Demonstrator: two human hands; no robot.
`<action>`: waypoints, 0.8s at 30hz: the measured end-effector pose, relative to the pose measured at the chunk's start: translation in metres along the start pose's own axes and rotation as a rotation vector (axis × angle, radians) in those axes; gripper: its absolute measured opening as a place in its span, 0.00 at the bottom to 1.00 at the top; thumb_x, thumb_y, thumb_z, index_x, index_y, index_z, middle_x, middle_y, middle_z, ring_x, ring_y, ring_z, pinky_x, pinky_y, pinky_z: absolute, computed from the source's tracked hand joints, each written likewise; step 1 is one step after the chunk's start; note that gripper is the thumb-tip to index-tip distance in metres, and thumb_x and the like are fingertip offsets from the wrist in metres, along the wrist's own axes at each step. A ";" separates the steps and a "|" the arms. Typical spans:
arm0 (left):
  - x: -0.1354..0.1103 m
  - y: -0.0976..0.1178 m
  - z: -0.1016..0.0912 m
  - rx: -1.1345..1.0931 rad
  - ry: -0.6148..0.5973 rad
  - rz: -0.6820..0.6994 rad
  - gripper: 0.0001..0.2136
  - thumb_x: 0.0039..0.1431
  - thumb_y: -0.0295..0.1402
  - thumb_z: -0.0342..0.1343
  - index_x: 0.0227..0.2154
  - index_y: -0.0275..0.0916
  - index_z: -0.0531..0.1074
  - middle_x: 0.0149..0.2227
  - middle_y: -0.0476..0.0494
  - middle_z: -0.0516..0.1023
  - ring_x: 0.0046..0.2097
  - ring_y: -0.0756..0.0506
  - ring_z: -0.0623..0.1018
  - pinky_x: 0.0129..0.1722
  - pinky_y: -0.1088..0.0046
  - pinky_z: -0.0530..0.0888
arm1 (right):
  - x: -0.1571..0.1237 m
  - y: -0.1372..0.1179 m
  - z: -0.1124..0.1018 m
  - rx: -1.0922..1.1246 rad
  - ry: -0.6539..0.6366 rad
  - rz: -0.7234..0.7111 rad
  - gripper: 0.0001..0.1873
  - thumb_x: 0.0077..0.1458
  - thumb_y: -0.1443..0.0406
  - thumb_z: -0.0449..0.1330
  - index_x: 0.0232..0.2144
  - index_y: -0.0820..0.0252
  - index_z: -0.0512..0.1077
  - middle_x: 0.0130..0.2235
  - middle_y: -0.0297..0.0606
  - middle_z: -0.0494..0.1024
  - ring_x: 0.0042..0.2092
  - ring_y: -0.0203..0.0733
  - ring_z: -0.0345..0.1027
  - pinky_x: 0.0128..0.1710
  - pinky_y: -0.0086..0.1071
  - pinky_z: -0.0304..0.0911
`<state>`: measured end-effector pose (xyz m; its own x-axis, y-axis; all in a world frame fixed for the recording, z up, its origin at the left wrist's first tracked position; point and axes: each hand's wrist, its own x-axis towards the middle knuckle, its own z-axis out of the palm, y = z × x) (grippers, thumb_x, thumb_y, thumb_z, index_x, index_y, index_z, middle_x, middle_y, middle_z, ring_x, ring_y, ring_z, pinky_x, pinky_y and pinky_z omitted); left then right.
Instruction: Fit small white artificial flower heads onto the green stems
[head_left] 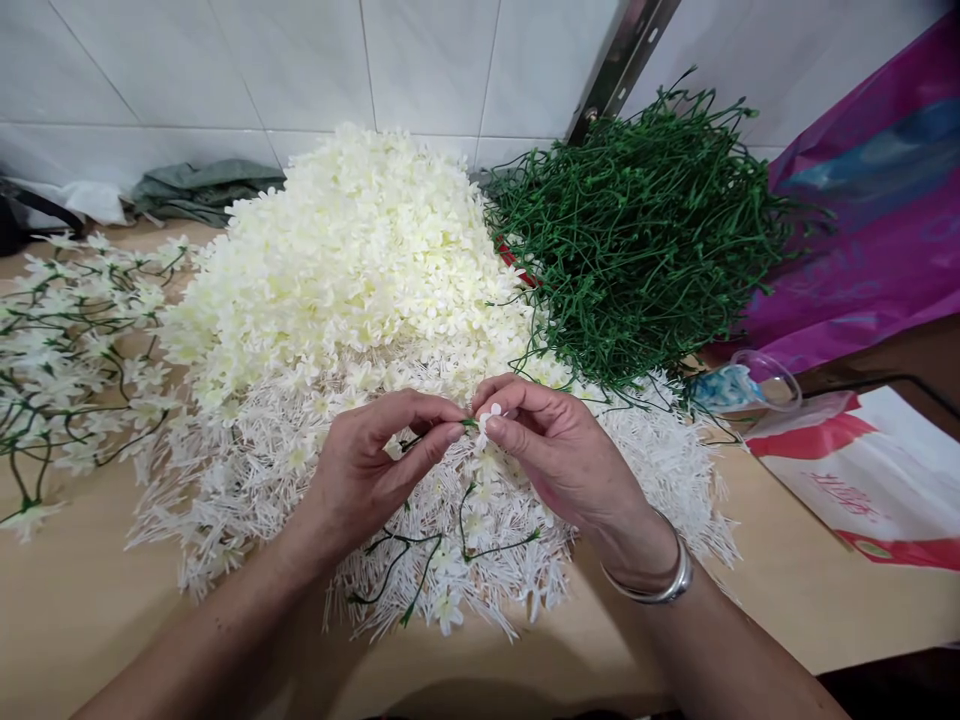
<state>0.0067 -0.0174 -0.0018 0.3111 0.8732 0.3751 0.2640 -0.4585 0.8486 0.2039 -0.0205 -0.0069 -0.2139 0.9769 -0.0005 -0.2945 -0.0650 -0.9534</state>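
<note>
Between thumb and index finger, my left hand [375, 460] pinches a green plastic stem [469, 423]. My right hand [559, 450] is closed on a small white artificial flower [489, 422], right at the stem's tip. The fingertips of both hands almost meet, so whether the flower is seated on the stem is hidden. Beneath them, a branched green stem piece [435, 545] lies over a bed of thin white strands [525, 575]. Just beyond my hands rises a large heap of cream-white flower heads [360, 250].
A thick pile of green stems [645, 230] stands at the back right. Flowered sprays [82, 350] lie at the left. On the right are a purple bag [862, 210], a clear plastic cup [772, 380] and a red-and-white packet [870, 470]. A tiled wall [300, 70] closes off the back.
</note>
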 end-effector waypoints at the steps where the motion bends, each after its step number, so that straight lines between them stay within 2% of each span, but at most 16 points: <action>1: 0.001 0.000 0.000 0.006 0.001 0.001 0.03 0.65 0.29 0.64 0.39 0.42 0.81 0.36 0.49 0.86 0.33 0.51 0.81 0.38 0.74 0.77 | 0.000 0.000 0.000 0.003 0.004 0.015 0.08 0.51 0.57 0.76 0.29 0.50 0.81 0.38 0.32 0.79 0.40 0.38 0.71 0.45 0.36 0.66; 6: 0.004 0.000 -0.001 0.003 -0.057 0.006 0.02 0.65 0.29 0.63 0.37 0.42 0.81 0.33 0.49 0.85 0.32 0.49 0.80 0.35 0.74 0.76 | -0.001 -0.002 -0.005 0.036 -0.025 0.187 0.14 0.47 0.53 0.77 0.29 0.52 0.81 0.36 0.33 0.81 0.39 0.39 0.71 0.45 0.38 0.66; 9: 0.003 -0.001 -0.001 -0.029 -0.097 -0.025 0.02 0.65 0.29 0.62 0.36 0.41 0.80 0.31 0.49 0.84 0.30 0.50 0.80 0.33 0.74 0.75 | -0.001 -0.001 -0.007 0.010 -0.023 0.242 0.16 0.45 0.52 0.78 0.29 0.53 0.81 0.33 0.32 0.80 0.36 0.38 0.70 0.42 0.37 0.65; 16: -0.003 -0.010 0.010 -0.351 -0.130 -0.278 0.07 0.68 0.35 0.59 0.36 0.38 0.77 0.25 0.50 0.80 0.28 0.50 0.78 0.32 0.75 0.74 | 0.000 0.007 -0.003 0.052 0.045 0.244 0.17 0.44 0.53 0.79 0.30 0.54 0.81 0.33 0.31 0.81 0.36 0.36 0.71 0.42 0.34 0.65; 24: -0.005 -0.023 0.018 -0.413 -0.087 -0.367 0.09 0.66 0.39 0.61 0.35 0.38 0.77 0.25 0.48 0.79 0.28 0.49 0.77 0.33 0.73 0.74 | 0.006 0.021 -0.005 0.127 0.021 0.276 0.16 0.44 0.55 0.80 0.28 0.55 0.79 0.34 0.31 0.81 0.36 0.36 0.72 0.42 0.35 0.66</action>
<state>0.0158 -0.0139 -0.0302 0.3447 0.9387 0.0099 -0.0049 -0.0088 0.9999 0.2009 -0.0147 -0.0282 -0.2834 0.9226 -0.2619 -0.3421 -0.3524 -0.8711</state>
